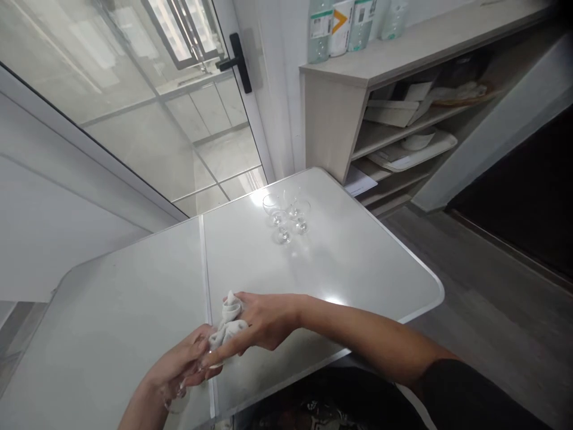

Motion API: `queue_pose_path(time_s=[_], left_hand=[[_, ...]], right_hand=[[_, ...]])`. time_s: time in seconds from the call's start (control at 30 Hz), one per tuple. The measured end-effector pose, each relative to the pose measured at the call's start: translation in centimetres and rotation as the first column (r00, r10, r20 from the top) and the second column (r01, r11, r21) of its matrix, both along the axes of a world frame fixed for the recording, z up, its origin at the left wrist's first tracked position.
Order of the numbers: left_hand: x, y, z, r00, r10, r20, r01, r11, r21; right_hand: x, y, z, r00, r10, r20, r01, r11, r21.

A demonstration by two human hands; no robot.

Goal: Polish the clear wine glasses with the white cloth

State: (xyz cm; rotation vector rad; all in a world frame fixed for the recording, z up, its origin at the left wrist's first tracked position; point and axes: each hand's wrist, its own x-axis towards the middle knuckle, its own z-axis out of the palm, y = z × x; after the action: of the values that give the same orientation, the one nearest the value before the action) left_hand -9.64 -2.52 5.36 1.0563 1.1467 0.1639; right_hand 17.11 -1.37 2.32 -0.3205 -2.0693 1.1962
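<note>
My left hand (190, 358) is closed around a clear stemmed glass (172, 397), held on its side over the near part of the table. The glass's foot and stem show below the wrist; its bowl is mostly hidden by my fingers and the cloth. My right hand (259, 322) grips a bunched white cloth (228, 325) and presses it against the glass. Farther off, several clear stemmed glasses (284, 233) stand in a cluster on the table, apart from both hands.
The white table (358, 251) has a metal edge and a seam strip. Beyond it is a glass door with a black handle (239, 63). At right, a shelf unit (333, 113) carries bottles (320, 36) on top, with boxes and a tray (421, 156) inside.
</note>
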Motion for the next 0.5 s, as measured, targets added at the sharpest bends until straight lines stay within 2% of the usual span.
queue_pose_path(time_s=[0.07,0.1,0.13,0.17,0.23,0.27,0.3,0.33,0.37,0.43,0.47,0.5], left_hand=[[0.1,0.2,0.0,0.994,-0.086,-0.071,0.093,0.99,0.106],[0.5,0.2,0.0,0.976,-0.141,-0.164,0.174,0.962,0.21],[1.0,0.3,0.0,0.948,-0.148,-0.282,0.242,0.909,0.338],[1.5,0.2,0.0,0.91,-0.098,-0.404,0.3,0.827,0.475],[2.6,0.1,-0.2,0.818,0.114,-0.564,0.388,0.614,0.687],[3.0,-0.1,-0.4,0.782,0.211,-0.587,0.413,0.531,0.74],[3.3,-0.3,-0.6,0.763,0.269,-0.588,0.417,0.49,0.766],[3.4,-0.5,-0.8,0.766,0.28,-0.579,0.397,0.503,0.768],[3.3,-0.6,-0.9,0.789,0.244,-0.564,0.356,0.567,0.743],[2.6,-0.9,-0.9,0.872,0.124,-0.474,0.22,0.766,0.605],[2.2,-1.0,-0.9,0.914,0.075,-0.398,0.142,0.862,0.487],[1.7,-1.0,-0.9,0.939,0.091,-0.33,0.043,0.925,0.379]], right_hand=[[-0.3,-0.1,-0.2,0.998,-0.051,-0.042,0.047,0.996,-0.081],[-0.5,0.0,-0.2,0.995,-0.077,-0.063,0.065,0.983,-0.171],[-0.6,0.1,-0.3,0.99,-0.11,-0.084,0.082,0.955,-0.286],[-0.8,0.2,-0.4,0.983,-0.153,-0.098,0.1,0.904,-0.415],[-1.0,0.5,-0.6,0.967,-0.242,-0.075,0.146,0.773,-0.617],[-1.0,0.6,-0.7,0.961,-0.273,-0.046,0.178,0.735,-0.654],[-0.9,0.7,-0.7,0.959,-0.284,-0.016,0.208,0.737,-0.643],[-0.8,0.7,-0.6,0.962,-0.273,0.007,0.225,0.778,-0.587],[-0.6,0.8,-0.4,0.97,-0.243,0.019,0.219,0.836,-0.502],[-0.2,0.7,-0.1,0.989,-0.148,0.016,0.145,0.941,-0.307],[0.0,0.7,0.1,0.996,-0.086,0.011,0.086,0.971,-0.224],[0.0,0.7,0.1,1.0,-0.017,0.005,0.017,0.99,-0.143]])
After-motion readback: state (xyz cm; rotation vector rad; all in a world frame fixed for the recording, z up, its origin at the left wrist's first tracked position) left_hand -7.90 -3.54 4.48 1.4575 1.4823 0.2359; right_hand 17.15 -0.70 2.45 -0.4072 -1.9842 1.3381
